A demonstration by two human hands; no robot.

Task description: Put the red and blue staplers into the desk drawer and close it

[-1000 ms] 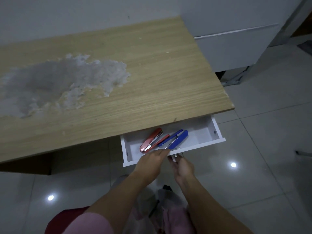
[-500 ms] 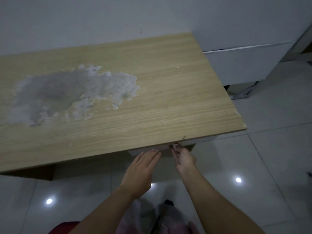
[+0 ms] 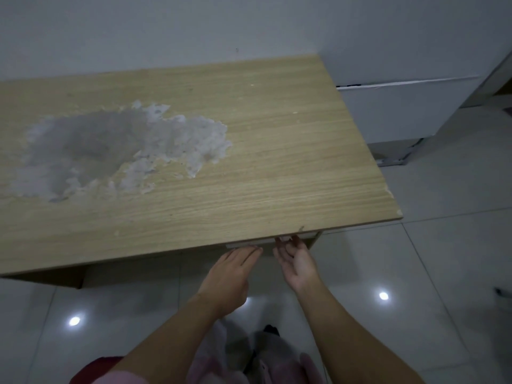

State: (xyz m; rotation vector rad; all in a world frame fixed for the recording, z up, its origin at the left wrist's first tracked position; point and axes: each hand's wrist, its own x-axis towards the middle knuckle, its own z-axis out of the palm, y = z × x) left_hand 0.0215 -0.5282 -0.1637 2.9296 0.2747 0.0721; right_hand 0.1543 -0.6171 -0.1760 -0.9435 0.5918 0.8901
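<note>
Drawer nearly flush under bench. Left hand flat, fingers straight, empty; right hand loosely curled, empty. Push evenly, keep fingertips clear.

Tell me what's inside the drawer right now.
Nothing inside shows: the drawer sits pushed in under the desk top, only its white front edge visible. Its contents are hidden.

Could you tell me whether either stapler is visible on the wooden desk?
No, the light wooden desk top shows only a whitish worn patch.

wooden desktop with a pale worn patch, white wall, glossy tiled floor
</note>
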